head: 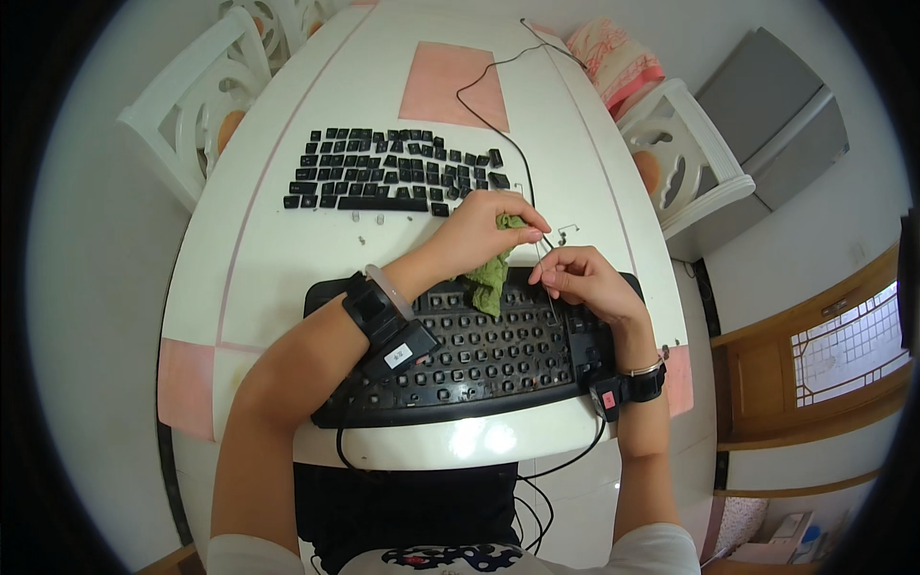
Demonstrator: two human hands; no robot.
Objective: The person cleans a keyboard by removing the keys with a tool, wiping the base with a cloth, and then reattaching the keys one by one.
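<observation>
A black computer keyboard [467, 359] with most of its keycaps off lies along the table's near edge, its key sockets bare and bits of debris among them. Above its upper edge, my left hand [489, 223] pinches the top of a thin metal wire [544, 269] between thumb and fingers. A crumpled green cloth [490, 282] hangs below that palm onto the sockets. My right hand [582, 277] pinches the same wire lower down, over the keyboard's upper right part. Loose black keycaps [359, 162] are laid out in rows beyond the keyboard.
A black cable [528, 162] runs across the white table [273, 287] to its far end. Small bent wires [568, 230] lie right of my hands. Clear plastic bits [380, 219] lie below the keycaps. White chairs [683, 158] flank the table. Wrist-worn devices with cables are on both my arms.
</observation>
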